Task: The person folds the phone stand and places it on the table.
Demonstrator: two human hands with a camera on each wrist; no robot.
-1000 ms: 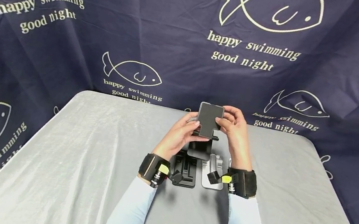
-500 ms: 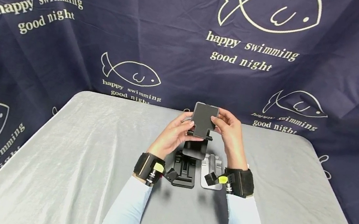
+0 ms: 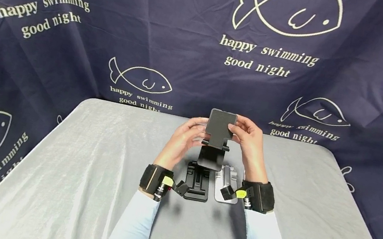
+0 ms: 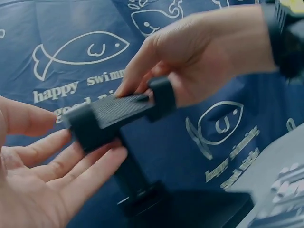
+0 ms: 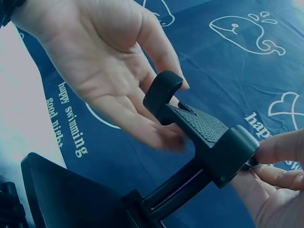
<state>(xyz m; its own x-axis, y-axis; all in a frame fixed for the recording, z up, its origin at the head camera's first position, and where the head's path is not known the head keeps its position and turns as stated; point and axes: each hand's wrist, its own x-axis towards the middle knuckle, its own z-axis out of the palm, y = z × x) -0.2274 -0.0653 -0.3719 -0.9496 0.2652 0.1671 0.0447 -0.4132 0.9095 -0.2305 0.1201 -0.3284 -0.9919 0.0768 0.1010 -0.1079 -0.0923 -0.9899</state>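
Observation:
A black folding phone stand (image 3: 220, 126) is held up over the table, its textured top plate facing me and its flat base (image 3: 210, 159) hanging below. On the plate's right edge, my right hand (image 3: 250, 144) pinches it between thumb and fingers. My left hand (image 3: 182, 137) is at the plate's left side with its fingers loosely extended. In the left wrist view, the left fingers (image 4: 71, 166) reach around the end of the stand's holder (image 4: 126, 111). The right wrist view shows the left palm (image 5: 102, 71) turned up beside one hooked lip, opposite the right thumb and fingers (image 5: 278, 166).
On the grey cloth-covered table (image 3: 110, 173), a second black folded stand (image 3: 197, 186) lies beside a silver-white one (image 3: 227, 182), both below the held stand. A dark blue curtain (image 3: 198, 32) with fish drawings hangs behind the table's far edge.
My left fingers have loosened from the plate's lower left edge and moved slightly left. The stand shifted left, then slightly back right, with the right hand keeping its pinch.

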